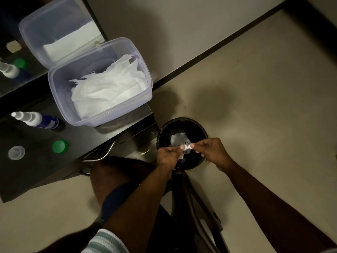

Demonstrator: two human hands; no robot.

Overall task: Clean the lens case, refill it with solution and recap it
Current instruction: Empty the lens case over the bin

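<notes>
A clear plastic box (102, 99) with its lid tipped back holds white tissues (109, 88) on a dark counter (36, 170). Beside the counter, on the floor, stands a black-lined bin (198, 128) with crumpled paper (177, 140) inside.

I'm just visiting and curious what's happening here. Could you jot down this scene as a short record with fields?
Activity: person holds a small white lens case over a black bin
Left hand: pinches the case's left end
Right hand: pinches its right end
Bin contents: crumpled white tissue
Dark table: open plastic box of tissues, solution bottle lying down, green cap, clear cap
</notes>
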